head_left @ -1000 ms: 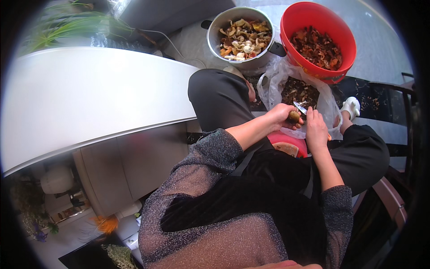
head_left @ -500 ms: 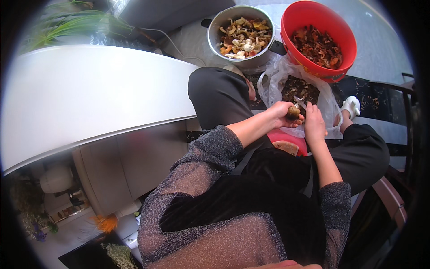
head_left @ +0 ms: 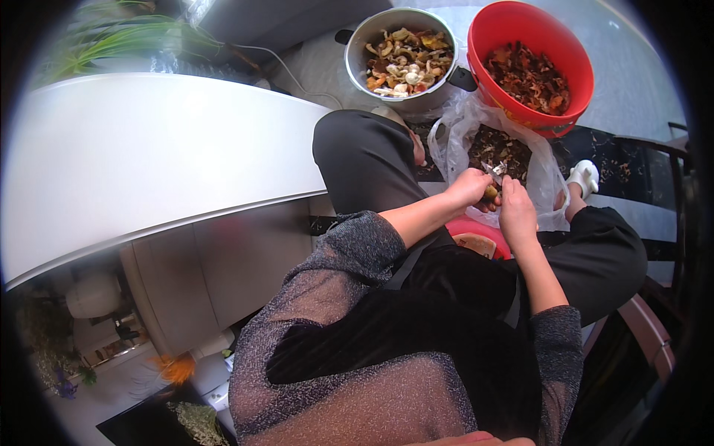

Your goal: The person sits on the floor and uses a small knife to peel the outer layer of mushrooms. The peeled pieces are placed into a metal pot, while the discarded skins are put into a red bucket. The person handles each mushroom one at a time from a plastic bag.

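Observation:
My left hand [head_left: 468, 189] is closed round a brownish-yellow mushroom [head_left: 491, 192]. In my right hand [head_left: 518, 214] is a small knife [head_left: 492, 174], its blade pointing up and left, close over the mushroom. Both hands meet above the near edge of a clear plastic bag [head_left: 552, 189], which stands open between my legs with dark crumbly scraps [head_left: 504, 149] in it. Below my hands part of a red container [head_left: 462, 224] shows, with something tan in it. My wrists hide the rest of it.
Beyond the bag stand a metal pot [head_left: 360, 67] with cut mushrooms and a red bucket [head_left: 513, 21] with reddish-brown pieces. A white table [head_left: 163, 149] curves along my left. At the right is a dark chair [head_left: 683, 201]. Scraps lie on the black floor strip [head_left: 617, 167].
My right hand has turned and closed in on the left, bringing the knife blade over the mushroom. The left hand has tilted the mushroom slightly. Pot, bucket and bag stay put.

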### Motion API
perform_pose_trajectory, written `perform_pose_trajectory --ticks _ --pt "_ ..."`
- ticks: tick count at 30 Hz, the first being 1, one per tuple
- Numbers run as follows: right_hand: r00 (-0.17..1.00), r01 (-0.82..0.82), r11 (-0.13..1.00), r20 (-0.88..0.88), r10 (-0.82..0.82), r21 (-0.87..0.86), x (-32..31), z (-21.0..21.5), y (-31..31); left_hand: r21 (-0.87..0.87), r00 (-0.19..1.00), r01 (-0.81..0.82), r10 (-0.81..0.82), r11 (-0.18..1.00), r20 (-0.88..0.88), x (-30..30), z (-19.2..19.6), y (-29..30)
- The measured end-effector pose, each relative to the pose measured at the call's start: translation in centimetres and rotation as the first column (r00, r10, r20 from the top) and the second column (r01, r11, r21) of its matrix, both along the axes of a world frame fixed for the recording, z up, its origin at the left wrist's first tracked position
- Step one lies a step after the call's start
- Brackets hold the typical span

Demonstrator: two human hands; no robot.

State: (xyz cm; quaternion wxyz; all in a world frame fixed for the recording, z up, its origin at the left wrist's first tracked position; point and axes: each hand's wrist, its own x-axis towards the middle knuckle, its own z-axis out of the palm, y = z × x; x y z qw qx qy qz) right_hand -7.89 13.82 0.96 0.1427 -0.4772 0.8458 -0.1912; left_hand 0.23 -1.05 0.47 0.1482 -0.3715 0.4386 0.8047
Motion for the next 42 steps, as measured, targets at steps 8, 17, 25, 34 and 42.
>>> perform_pose_trajectory --ticks 8,17,25,34,42 --pt "0.986 0.005 0.996 -0.168 0.011 0.093 -0.2 -1.3 -0.1 -0.042 1.0 -0.013 0.013 0.999 -0.014 0.1 -0.1 0.4" --pt "0.939 0.052 0.985 -0.345 0.008 0.165 -0.5 -1.7 -0.3 0.012 0.999 -0.005 0.005 1.0 0.043 0.1 0.1 0.2" --pt "0.995 0.059 0.997 -0.089 -0.054 0.052 -1.4 -1.4 0.5 -0.018 0.999 -0.006 0.007 1.0 0.051 0.2 -0.3 0.2" --pt "0.963 0.021 0.989 -0.267 0.02 0.148 -0.2 -1.3 -0.2 -0.084 0.999 0.033 -0.03 0.996 0.037 0.1 -0.2 0.5" --pt "0.937 0.054 0.981 -0.35 0.016 0.188 -0.4 -2.3 -0.3 -0.004 0.998 0.011 -0.011 1.0 0.062 0.0 0.2 0.3"
